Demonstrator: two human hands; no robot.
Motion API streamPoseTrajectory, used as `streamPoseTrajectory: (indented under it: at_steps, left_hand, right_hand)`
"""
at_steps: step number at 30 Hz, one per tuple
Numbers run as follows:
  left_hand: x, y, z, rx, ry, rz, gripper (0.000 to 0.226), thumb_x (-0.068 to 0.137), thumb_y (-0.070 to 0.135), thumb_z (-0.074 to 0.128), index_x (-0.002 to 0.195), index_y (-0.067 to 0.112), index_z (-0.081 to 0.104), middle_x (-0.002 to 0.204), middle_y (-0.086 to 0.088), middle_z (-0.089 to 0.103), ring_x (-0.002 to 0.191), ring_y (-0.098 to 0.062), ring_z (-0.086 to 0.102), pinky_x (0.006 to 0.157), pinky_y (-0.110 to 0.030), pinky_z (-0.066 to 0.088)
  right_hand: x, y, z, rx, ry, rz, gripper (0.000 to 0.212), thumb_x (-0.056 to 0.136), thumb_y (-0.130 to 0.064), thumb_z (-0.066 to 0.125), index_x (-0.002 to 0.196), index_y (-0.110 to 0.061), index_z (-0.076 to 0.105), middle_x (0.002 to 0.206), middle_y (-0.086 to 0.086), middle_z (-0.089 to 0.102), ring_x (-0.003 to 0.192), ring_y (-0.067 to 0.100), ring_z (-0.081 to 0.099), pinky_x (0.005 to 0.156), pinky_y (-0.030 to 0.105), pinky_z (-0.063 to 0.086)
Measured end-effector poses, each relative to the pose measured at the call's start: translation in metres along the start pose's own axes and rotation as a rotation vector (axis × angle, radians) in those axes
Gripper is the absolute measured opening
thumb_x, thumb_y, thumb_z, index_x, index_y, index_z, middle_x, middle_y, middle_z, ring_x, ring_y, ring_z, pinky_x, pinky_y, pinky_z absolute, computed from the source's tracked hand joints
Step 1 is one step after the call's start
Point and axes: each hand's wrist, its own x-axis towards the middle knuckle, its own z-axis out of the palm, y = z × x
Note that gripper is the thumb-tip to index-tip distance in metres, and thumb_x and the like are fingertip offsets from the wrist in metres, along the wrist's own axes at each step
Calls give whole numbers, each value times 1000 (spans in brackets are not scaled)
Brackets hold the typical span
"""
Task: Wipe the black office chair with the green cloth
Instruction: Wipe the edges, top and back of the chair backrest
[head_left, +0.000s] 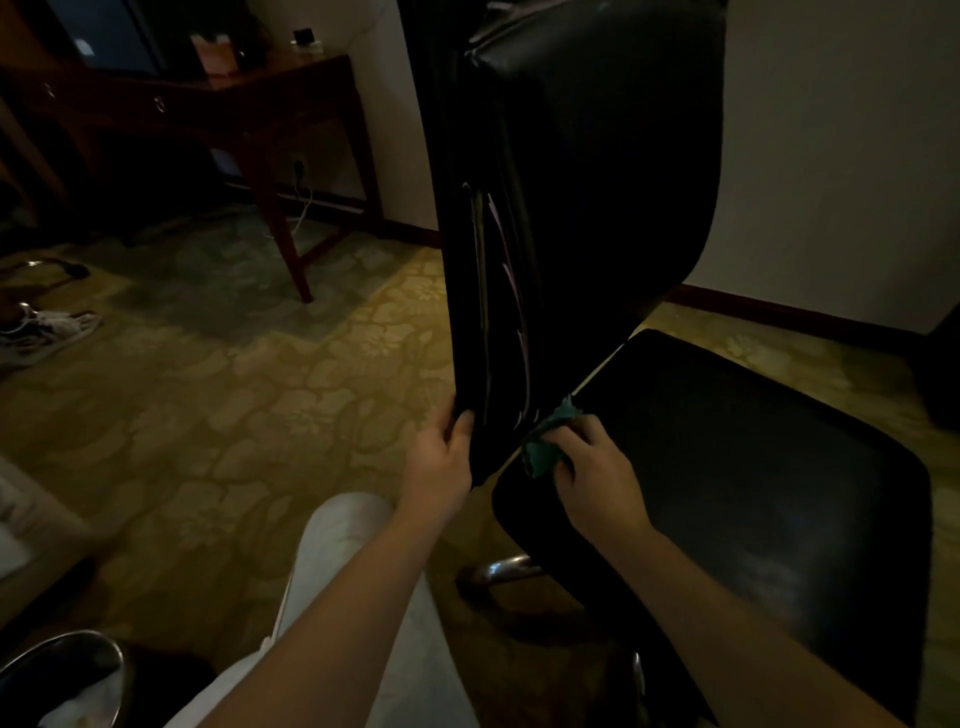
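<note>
Patterned carpet (208, 415); green cloth (545, 448) against black chair (727, 493)

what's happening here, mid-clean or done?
Mid-clean. A person is wiping a black office chair. The left hand grips the lower edge of the backrest. The right hand holds a bunched green cloth at the gap where backrest meets seat. A wooden desk stands behind on the patterned carpet.

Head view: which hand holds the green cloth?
The right hand: its fingers curl round the crumpled green cloth at the black padded seat's rear edge. The left hand holds no cloth; it grips the tall black backrest's lower edge.
</note>
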Motion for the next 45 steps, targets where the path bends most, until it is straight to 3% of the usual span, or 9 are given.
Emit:
streamPoseTrajectory:
  at_steps: [3, 7, 10, 17, 21, 29, 37, 42, 45]
  left_hand:
    - [2, 3, -4, 27, 10, 3, 33, 106, 26, 44, 137, 34, 52, 100, 26, 61, 89, 16, 56, 77, -8, 46]
    - [6, 1, -5, 8, 33, -4, 35, 105, 26, 47, 138, 27, 55, 106, 15, 67, 102, -4, 65, 90, -30, 53]
    - [6, 0, -4, 10, 39, 5, 34, 105, 24, 47, 137, 27, 56, 109, 11, 68, 104, -8, 65, 91, -32, 54]
    - [2, 4, -8, 25, 0, 3, 34, 105, 28, 46, 138, 30, 55, 101, 23, 65, 93, 10, 61, 70, -6, 48]
    - [2, 4, -9, 20, 1, 15, 36, 105, 29, 46, 139, 29, 54, 113, 13, 68, 108, -6, 64, 86, -23, 53]
    - [2, 0, -7, -29, 3, -7, 32, 104, 30, 47, 135, 37, 55, 112, 13, 69, 105, -6, 66, 94, -39, 55]
    - [0, 1, -9, -16, -21, 4, 33, 104, 33, 46, 137, 37, 54, 118, 11, 69, 109, -7, 65, 96, -42, 55]
    - [1, 0, -7, -9, -8, -16, 36, 104, 35, 47, 140, 34, 53, 119, 10, 69, 110, -10, 65, 95, -45, 55]
    - [0, 2, -6, -5, 7, -22, 37, 104, 33, 47, 141, 31, 53, 119, 7, 69, 109, -11, 65, 95, -44, 55]
  right_hand:
    - [10, -2, -9, 53, 50, -25, 30, 92, -8, 61, 121, -15, 62, 128, 0, 49, 109, 16, 56, 88, 12, 40]
    - [19, -9, -30, 129, 194, -42, 30, 87, -2, 65, 116, -10, 65, 125, -2, 50, 109, 4, 50, 91, 1, 36]
    - [22, -19, -36, 162, 310, -100, 28, 85, -2, 64, 113, -6, 65, 122, 2, 49, 110, -1, 45, 93, 5, 39]
    - [-7, -3, 10, 5, 51, -31, 31, 89, -6, 62, 119, -13, 65, 128, 3, 51, 109, 19, 58, 87, 22, 49]
    - [-5, -8, 6, 68, 109, 21, 30, 89, -5, 63, 118, -12, 65, 127, 1, 52, 107, 16, 57, 88, 15, 42]
    - [5, -24, -17, 194, 391, 2, 31, 84, 4, 64, 113, -6, 65, 122, 4, 50, 109, 2, 48, 92, 9, 45]
    - [-19, -11, 21, 137, 54, 157, 31, 91, -8, 63, 121, -15, 62, 126, -4, 49, 105, 11, 57, 78, 6, 38]
    - [-15, -22, -2, 402, 347, 339, 38, 87, -3, 65, 122, -13, 59, 117, -7, 50, 101, -13, 50, 83, 0, 40]
    - [-5, -36, -4, 391, 378, 236, 36, 87, -3, 64, 121, -11, 59, 120, -3, 49, 105, -5, 51, 87, 6, 44]
